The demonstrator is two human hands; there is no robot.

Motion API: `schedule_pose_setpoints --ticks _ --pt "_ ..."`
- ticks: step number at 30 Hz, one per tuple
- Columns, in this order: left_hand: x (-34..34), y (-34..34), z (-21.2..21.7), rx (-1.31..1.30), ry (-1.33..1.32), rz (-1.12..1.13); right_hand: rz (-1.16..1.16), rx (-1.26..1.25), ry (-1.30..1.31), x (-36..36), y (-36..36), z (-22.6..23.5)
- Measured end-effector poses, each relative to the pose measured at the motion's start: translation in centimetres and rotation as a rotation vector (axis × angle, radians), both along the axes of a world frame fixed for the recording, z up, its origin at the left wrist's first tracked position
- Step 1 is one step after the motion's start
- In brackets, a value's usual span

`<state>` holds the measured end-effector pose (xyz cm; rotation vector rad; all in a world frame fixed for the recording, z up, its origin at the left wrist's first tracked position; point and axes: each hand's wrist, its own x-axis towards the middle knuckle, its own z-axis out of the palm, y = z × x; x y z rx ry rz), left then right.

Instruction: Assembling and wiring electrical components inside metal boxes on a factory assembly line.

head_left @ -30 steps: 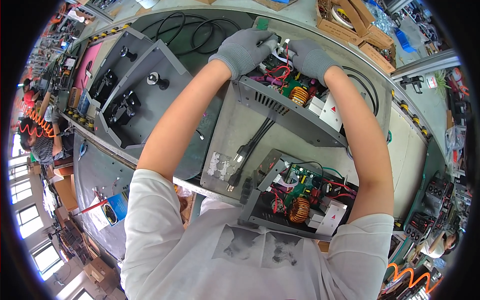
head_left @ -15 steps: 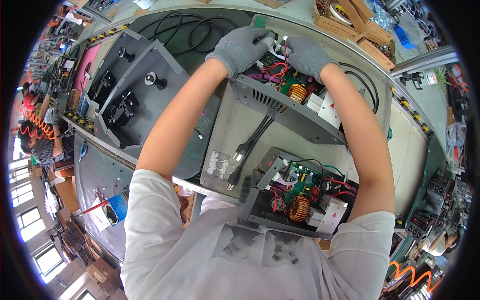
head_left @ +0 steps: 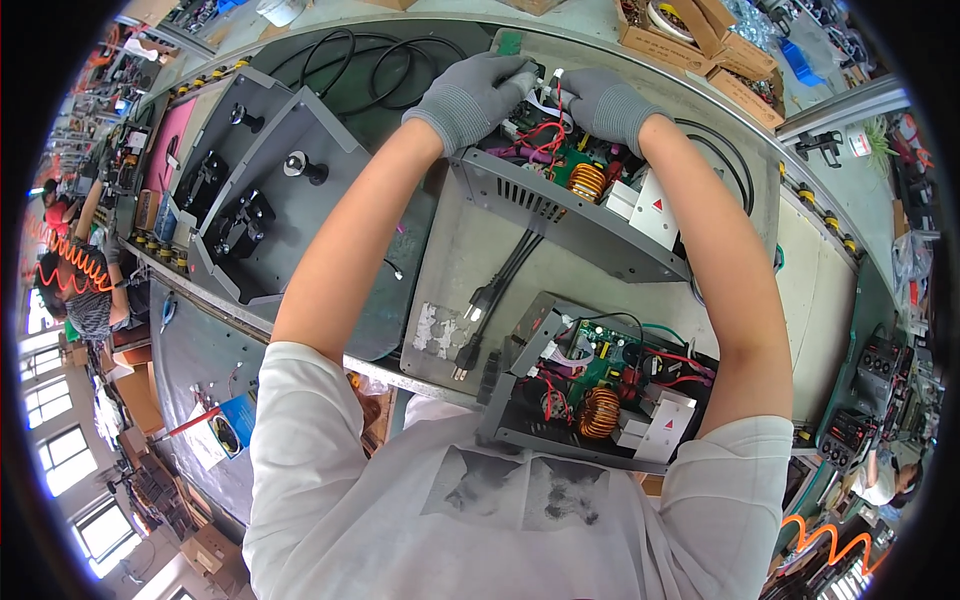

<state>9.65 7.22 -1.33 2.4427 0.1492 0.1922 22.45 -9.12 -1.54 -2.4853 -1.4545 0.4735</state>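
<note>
Both my hands wear grey gloves and work at the far side of an open dark metal chassis (head_left: 570, 225) with a slotted wall. My left hand (head_left: 470, 100) is closed at the chassis' far left corner, its fingertips on something I cannot make out. My right hand (head_left: 605, 105) pinches a small white connector, with red wires (head_left: 548, 130) running down from it. Inside the chassis show a copper-wound coil (head_left: 586, 182), a green circuit board and a white metal plate (head_left: 655, 212). A similar open chassis (head_left: 560, 440) with its own coil (head_left: 599, 412) stands nearest my body.
Two power cords with plugs (head_left: 485, 298) lie between the chassis. Bent grey metal covers (head_left: 290, 200) with black fittings stand at the left. Black cable (head_left: 405, 75) coils behind them. Cardboard boxes (head_left: 745, 95) sit beyond the far edge. Another person (head_left: 85, 290) is at far left.
The view has shifted slightly. Both hands remain at the far side of the chassis; the right fingers have moved slightly left and stay at the white connector.
</note>
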Motion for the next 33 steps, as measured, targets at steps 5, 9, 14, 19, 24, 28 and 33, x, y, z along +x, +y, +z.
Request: schedule_pose_setpoints --ticks 5,9,14,19,24,28,33 --pt "0.0 0.2 -0.2 -0.029 0.017 -0.002 0.000 -0.028 -0.025 -0.4 0.0 0.3" --pt "-0.1 0.0 0.1 -0.044 0.025 -0.004 -0.036 -0.003 -0.007 -0.6 -0.1 0.3" --pt "-0.1 0.1 0.0 -0.043 0.011 -0.010 -0.066 -0.064 -0.044 -1.1 0.3 0.9" --pt "0.0 0.2 -0.1 0.005 -0.041 -0.039 -0.072 -0.074 -0.014 -1.1 0.5 1.1" --pt "-0.4 -0.2 -0.2 -0.060 -0.084 -0.061 -0.064 0.023 0.108 -1.0 -0.1 1.1" --pt "-0.8 -0.4 0.0 -0.030 -0.118 -0.061 -0.100 0.058 -0.104 -1.9 0.1 0.6" --pt "-1.5 -1.4 1.2 0.060 -0.166 -0.053 -0.091 0.009 -0.176 -2.2 -0.1 0.6"
